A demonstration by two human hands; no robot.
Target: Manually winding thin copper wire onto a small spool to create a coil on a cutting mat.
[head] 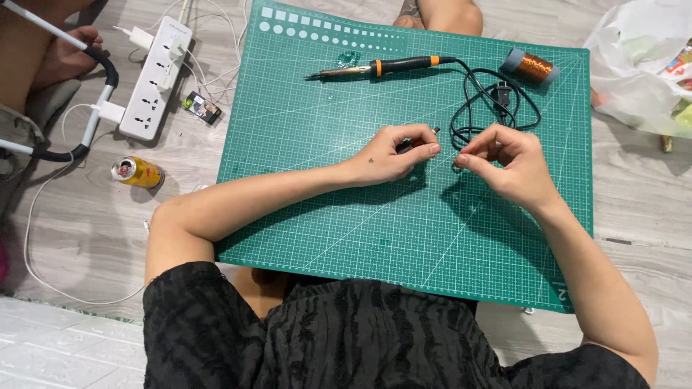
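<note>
Left hand (389, 155) pinches a small dark tool (418, 138); right hand (504, 162), fingertips together, grips something unseen. Soldering iron (382, 68) at twelve o'clock could scorch its cord (490, 101).

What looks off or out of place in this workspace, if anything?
A yellow drink can lies tipped on its side on the floor, left of the green cutting mat; no spill visible. The soldering iron rests directly on the mat, without a stand, its black cord loosely tangled.
</note>
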